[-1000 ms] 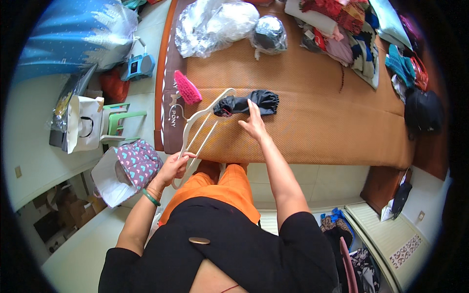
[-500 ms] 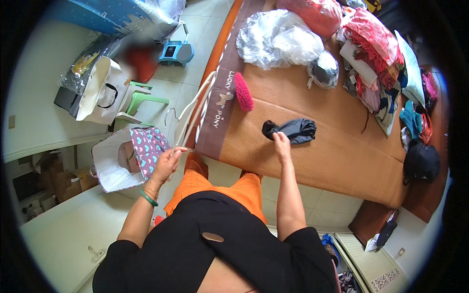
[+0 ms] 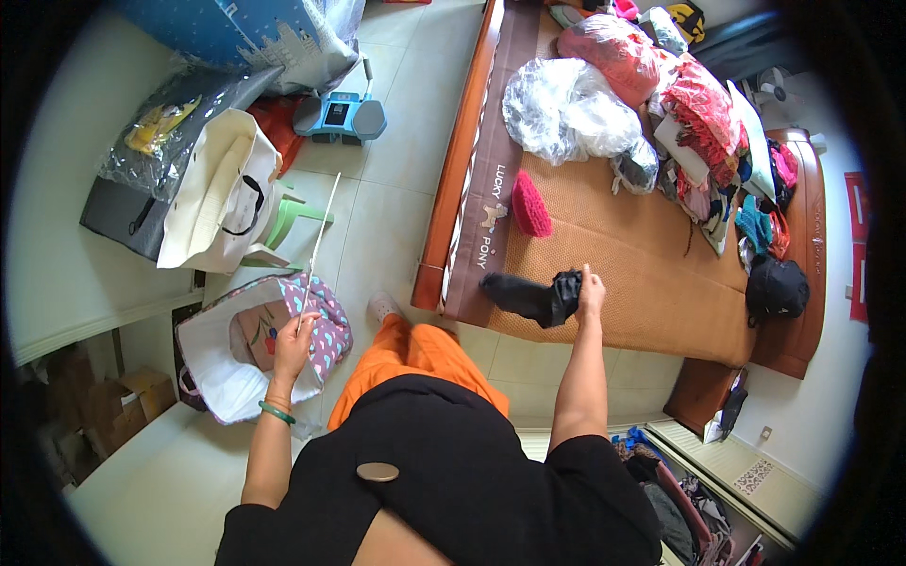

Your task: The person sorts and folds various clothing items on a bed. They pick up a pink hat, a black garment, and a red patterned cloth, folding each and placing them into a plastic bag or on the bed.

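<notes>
My left hand [image 3: 293, 349] is closed on white clothes hangers [image 3: 325, 226], now seen edge-on as a thin upright line. It is over the open side of a heart-patterned fabric storage basket [image 3: 330, 319] with a white lining. My right hand [image 3: 591, 294] pinches the gathered end of a long, soft black fabric piece [image 3: 519, 296] above the near edge of the bed. The black piece stretches leftward from my fingers; its exact kind is unclear. A pink knitted item [image 3: 531, 204] lies on the bed mat [image 3: 642, 274], beyond the black piece.
Clear plastic bags [image 3: 566, 108] and a clothes pile [image 3: 703, 113] occupy the bed's far side. A black cap [image 3: 779, 286] lies at its right end. On the left are a white paper bag [image 3: 203, 222], a green stool [image 3: 294, 219] and a blue device [image 3: 342, 117]. A wooden bed rail [image 3: 453, 179] runs alongside.
My left hand has swung the hangers left, over the basket, and turned them edge-on. My right hand has shifted right, and the black fabric now trails left of it. The view has turned.
</notes>
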Available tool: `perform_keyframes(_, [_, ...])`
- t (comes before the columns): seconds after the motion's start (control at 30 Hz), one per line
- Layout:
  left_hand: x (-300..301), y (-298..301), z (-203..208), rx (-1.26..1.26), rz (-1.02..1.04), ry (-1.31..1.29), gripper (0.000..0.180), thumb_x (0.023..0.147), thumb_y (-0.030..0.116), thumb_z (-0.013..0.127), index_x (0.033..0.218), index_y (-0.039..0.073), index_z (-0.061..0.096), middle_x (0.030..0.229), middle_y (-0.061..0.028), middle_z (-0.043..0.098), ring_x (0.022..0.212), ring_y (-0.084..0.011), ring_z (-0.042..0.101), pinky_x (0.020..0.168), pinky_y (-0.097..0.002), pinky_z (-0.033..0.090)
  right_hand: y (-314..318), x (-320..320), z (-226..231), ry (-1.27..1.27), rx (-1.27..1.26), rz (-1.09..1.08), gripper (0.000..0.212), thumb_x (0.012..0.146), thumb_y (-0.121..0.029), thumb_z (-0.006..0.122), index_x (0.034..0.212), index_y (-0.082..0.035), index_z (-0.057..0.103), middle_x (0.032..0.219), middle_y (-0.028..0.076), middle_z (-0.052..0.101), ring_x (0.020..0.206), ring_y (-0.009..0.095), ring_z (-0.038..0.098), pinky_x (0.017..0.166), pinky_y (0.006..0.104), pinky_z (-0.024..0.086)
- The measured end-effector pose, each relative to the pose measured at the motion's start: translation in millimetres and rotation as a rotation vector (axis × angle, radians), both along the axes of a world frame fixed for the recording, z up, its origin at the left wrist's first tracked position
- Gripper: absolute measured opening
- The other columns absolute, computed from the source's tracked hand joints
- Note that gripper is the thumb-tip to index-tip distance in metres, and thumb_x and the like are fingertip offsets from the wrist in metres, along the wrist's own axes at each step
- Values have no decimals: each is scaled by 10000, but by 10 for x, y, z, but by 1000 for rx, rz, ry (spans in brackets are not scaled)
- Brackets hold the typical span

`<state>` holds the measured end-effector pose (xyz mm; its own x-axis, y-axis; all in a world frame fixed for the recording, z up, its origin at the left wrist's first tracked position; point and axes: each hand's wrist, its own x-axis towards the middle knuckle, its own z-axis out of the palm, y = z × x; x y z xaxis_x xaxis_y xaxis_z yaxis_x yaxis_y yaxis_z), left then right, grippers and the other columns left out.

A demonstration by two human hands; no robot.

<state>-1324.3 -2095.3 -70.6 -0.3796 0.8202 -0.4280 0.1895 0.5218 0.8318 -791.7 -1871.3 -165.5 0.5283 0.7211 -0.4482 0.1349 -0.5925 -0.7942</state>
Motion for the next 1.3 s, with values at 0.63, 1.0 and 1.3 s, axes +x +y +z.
perform_keyframes(0.63, [-51, 2818, -137, 9, -305, -41, 285, 943, 261, 485, 888, 28, 641, 516, 49, 420, 449, -20, 367, 405, -205, 276, 1482, -1633, 655, 789, 40, 250, 156, 886, -184, 579, 981, -71, 629, 845, 11, 641, 748, 107, 606, 666, 250, 487])
perform_keyframes(1.0, [-180, 5432, 122, -1, -441, 66, 258, 939, 261, 496, 874, 59, 641, 537, 58, 424, 477, -21, 385, 437, -193, 306, 3631, -2152, 490, 979, 53, 135, 187, 867, -167, 608, 999, -35, 625, 875, 20, 644, 781, 93, 597, 701, 227, 471])
perform_keyframes(1.3, [-677, 6451, 51, -4, -463, 133, 280, 922, 279, 523, 826, 44, 641, 514, 35, 454, 455, -34, 409, 430, -211, 322, 4929, -2424, 961, 1110, 314, 83, 150, 892, -112, 557, 1015, -35, 595, 912, 35, 640, 828, 113, 604, 762, 238, 490])
